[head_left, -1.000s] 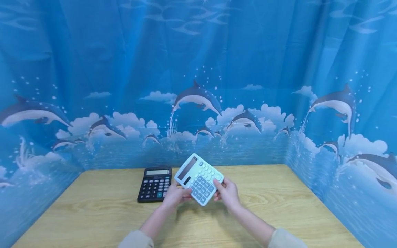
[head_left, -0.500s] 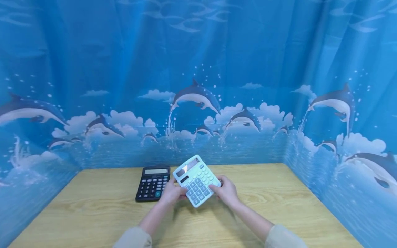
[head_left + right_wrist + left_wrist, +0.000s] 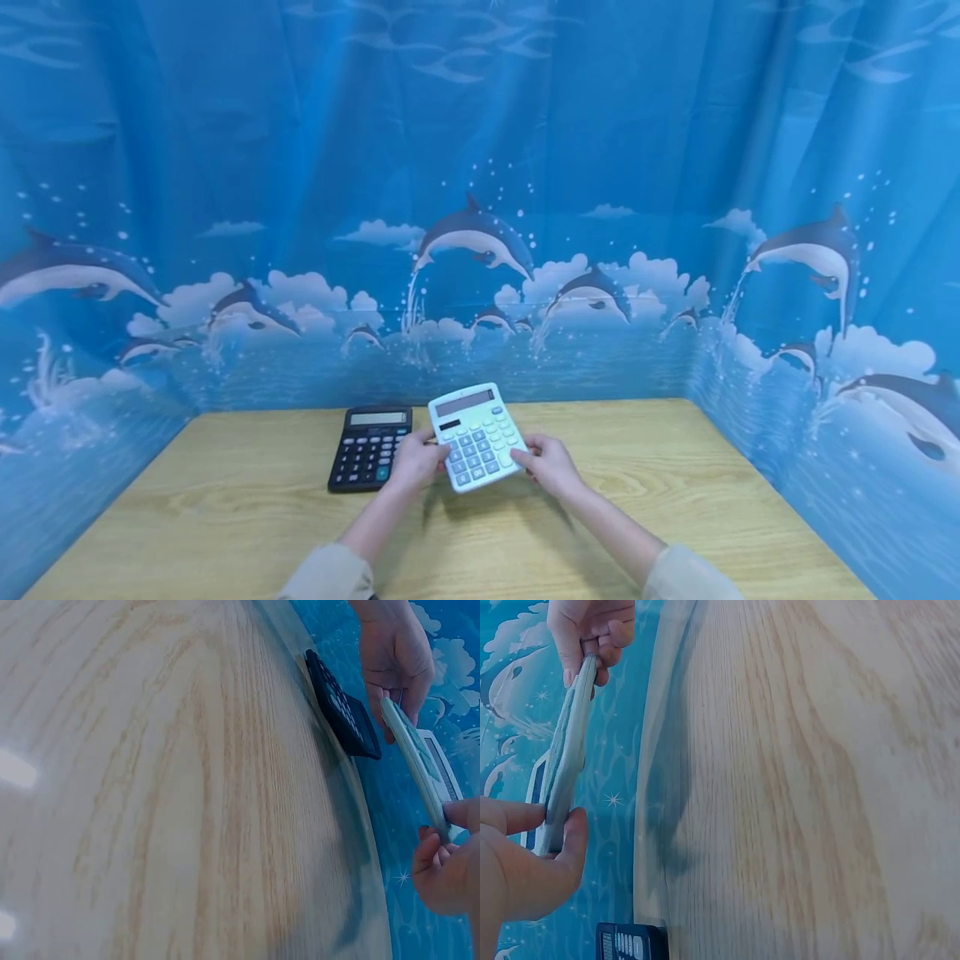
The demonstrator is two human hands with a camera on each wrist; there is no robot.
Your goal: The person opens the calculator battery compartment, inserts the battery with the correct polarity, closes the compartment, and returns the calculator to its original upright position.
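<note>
A pale mint calculator [image 3: 478,437] with grey number keys is held up above the table, its screen end pointing away and its body tilted slightly. My left hand [image 3: 420,460] pinches its left edge, thumb on the front by the keys. On the opposite edge, my right hand [image 3: 549,463] pinches the lower right side, thumb on the face. Both wrist views show the calculator edge-on, as in the left wrist view, where its thin side [image 3: 568,761] spans between the two hands. Fingers behind it are partly hidden in the head view.
A black calculator [image 3: 369,450] lies face up on the wooden table [image 3: 247,508], just left of my left hand, which overlaps its right edge in the head view. Behind and at both sides hangs a blue curtain [image 3: 480,125] printed with dolphins.
Between my hands, the mint calculator has turned clockwise from a strong leftward tilt to nearly upright. Both hands keep their grip at its sides. The black calculator stays put.
</note>
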